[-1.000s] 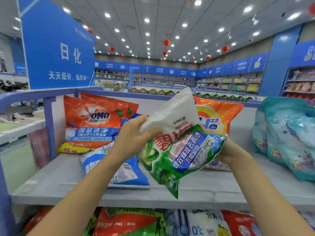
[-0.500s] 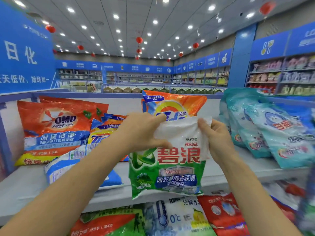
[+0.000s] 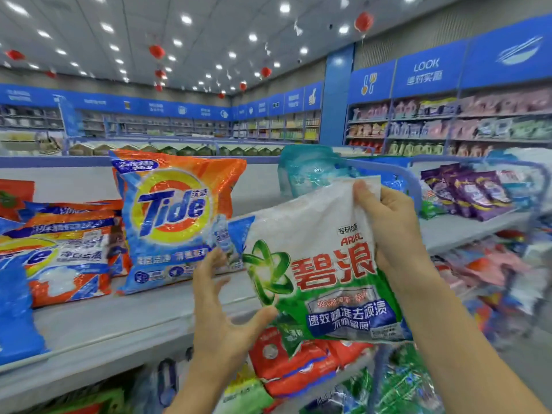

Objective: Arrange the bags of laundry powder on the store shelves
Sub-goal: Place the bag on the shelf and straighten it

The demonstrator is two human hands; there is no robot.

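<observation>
A white and green Ariel bag (image 3: 322, 264) hangs tilted in front of the grey top shelf (image 3: 125, 321). My right hand (image 3: 391, 231) grips its upper right corner, fingers curled over the edge. My left hand (image 3: 221, 312) is spread beside the bag's lower left, thumb touching its edge, fingers straight. An orange and blue Tide bag (image 3: 176, 216) stands upright on the shelf just left of it. More orange and blue bags (image 3: 62, 255) lie stacked further left.
Teal bags (image 3: 310, 168) lean at the back right of the shelf behind a blue rail (image 3: 409, 186). Purple bags (image 3: 475, 189) sit on the shelf to the right. Red and green bags (image 3: 298, 366) fill the lower shelf. Stocked wall shelves (image 3: 448, 127) stand far right.
The view has swung right. My left hand has let go of the bag's top and dropped to its lower left edge. The Ariel bag has moved right and tilted, held by my right hand alone.
</observation>
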